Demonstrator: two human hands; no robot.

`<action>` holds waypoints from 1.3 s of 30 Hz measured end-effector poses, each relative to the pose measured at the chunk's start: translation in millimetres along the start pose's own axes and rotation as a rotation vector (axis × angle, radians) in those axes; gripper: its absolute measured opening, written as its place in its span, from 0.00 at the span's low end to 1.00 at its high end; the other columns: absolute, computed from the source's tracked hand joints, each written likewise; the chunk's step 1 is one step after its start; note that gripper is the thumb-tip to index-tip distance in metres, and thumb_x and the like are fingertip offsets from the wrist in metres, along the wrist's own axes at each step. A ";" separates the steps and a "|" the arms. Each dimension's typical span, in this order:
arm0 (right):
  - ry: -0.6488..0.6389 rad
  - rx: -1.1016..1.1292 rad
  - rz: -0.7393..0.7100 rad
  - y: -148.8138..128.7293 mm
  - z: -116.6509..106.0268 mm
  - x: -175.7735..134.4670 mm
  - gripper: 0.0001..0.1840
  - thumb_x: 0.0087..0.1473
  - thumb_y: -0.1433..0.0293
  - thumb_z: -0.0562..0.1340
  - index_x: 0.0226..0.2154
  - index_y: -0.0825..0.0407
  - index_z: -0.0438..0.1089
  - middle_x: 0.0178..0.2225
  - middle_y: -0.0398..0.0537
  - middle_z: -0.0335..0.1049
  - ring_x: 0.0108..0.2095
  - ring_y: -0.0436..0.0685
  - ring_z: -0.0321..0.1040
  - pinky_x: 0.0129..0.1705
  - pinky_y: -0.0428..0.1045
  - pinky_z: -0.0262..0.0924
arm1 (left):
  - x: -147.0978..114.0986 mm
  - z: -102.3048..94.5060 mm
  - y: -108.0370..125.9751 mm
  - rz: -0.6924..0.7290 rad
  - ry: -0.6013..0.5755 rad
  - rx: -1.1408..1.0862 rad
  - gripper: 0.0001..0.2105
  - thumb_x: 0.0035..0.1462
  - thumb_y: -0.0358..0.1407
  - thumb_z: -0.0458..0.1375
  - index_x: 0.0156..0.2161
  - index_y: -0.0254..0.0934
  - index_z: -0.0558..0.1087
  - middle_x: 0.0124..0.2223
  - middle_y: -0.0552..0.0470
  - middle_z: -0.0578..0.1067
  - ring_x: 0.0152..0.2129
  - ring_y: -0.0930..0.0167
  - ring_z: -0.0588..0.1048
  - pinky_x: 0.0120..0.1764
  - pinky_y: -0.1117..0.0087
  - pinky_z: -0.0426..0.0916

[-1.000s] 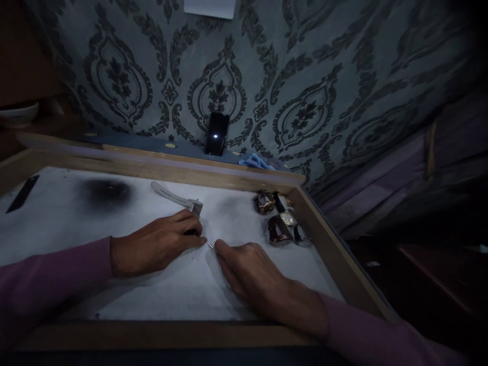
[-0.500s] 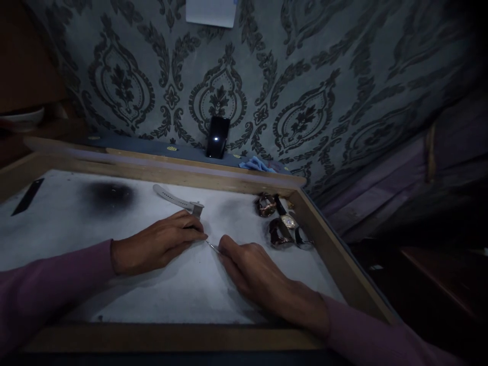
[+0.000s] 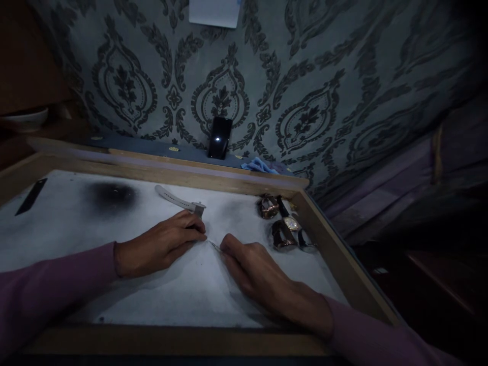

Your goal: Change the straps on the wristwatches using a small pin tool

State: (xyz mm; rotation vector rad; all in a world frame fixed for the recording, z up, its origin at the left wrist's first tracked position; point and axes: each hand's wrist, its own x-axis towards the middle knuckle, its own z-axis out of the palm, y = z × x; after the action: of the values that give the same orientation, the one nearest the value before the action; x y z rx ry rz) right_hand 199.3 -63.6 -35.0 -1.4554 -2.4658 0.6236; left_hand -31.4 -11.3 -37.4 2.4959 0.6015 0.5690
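My left hand (image 3: 170, 241) is closed, thumb and fingers pinched together, at the near end of a pale watch (image 3: 198, 208). The watch's light perforated strap (image 3: 173, 197) stretches away to the upper left on the white surface. Whatever part lies under the fingers is hidden. To the right, my right hand (image 3: 253, 267) is closed around a thin pointed metal tool (image 3: 214, 246), most of it covered by the fingers. The tool's tip points at my left fingertips, with a small gap between them. Its exact kind cannot be made out in the dim light.
A wooden-rimmed tray (image 3: 179, 170) surrounds the white work surface. Several watches (image 3: 284, 236) lie at its right side, and a dark flat strip (image 3: 31, 197) at the left. Behind the rim stand a phone (image 3: 220, 138) and a crumpled blue cloth (image 3: 261, 165).
The tool's tip has drawn slightly away from my left fingertips. Both hands otherwise keep their pose, and the whole view has shifted a little.
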 end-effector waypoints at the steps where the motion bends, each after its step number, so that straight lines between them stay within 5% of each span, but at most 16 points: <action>1: 0.002 0.003 -0.003 -0.2 -0.1 0.2 0.05 0.59 0.72 0.51 0.33 0.52 0.61 0.22 0.44 0.65 0.20 0.50 0.57 0.24 0.45 0.46 | 0.0 0.2 -0.1 0.001 0.000 -0.004 0.12 0.66 0.29 0.47 0.49 0.37 0.70 0.48 0.46 0.70 0.47 0.66 0.66 0.49 0.63 0.66; 14: 0.127 0.107 -0.047 2.8 -0.4 0.8 0.06 0.57 0.73 0.51 0.33 0.53 0.63 0.19 0.41 0.62 0.18 0.48 0.55 0.22 0.45 0.45 | 0.8 -0.9 -0.3 -0.042 -0.017 -0.126 0.15 0.63 0.24 0.48 0.51 0.38 0.69 0.50 0.46 0.69 0.50 0.67 0.67 0.53 0.61 0.65; 19: 0.267 0.299 -0.036 0.2 -3.4 3.9 0.05 0.54 0.74 0.54 0.29 0.52 0.63 0.16 0.36 0.57 0.16 0.47 0.53 0.21 0.43 0.45 | 1.0 1.0 0.0 -0.075 -0.023 -0.153 0.15 0.62 0.25 0.49 0.51 0.38 0.69 0.51 0.47 0.68 0.51 0.66 0.66 0.55 0.59 0.63; 27: 0.255 0.698 0.101 -2.4 0.2 11.8 0.04 0.53 0.71 0.57 0.27 0.52 0.63 0.19 0.40 0.67 0.20 0.48 0.67 0.22 0.42 0.58 | 0.2 8.1 -0.7 -0.039 -0.018 -0.105 0.15 0.61 0.24 0.50 0.50 0.39 0.69 0.54 0.45 0.66 0.54 0.63 0.62 0.56 0.56 0.61; 39: 0.262 0.472 0.018 -6.2 -2.8 17.2 0.06 0.56 0.73 0.56 0.27 0.52 0.64 0.18 0.41 0.70 0.19 0.48 0.67 0.22 0.42 0.58 | 4.5 4.2 20.0 0.105 -0.116 0.310 0.14 0.62 0.21 0.47 0.47 0.31 0.70 0.46 0.41 0.71 0.43 0.62 0.68 0.45 0.58 0.68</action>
State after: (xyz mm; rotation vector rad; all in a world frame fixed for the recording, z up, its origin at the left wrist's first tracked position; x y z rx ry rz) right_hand 187.1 -50.5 -30.3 -1.2755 -1.9401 0.8822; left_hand -19.6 -26.0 -28.2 2.8427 0.5515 0.3895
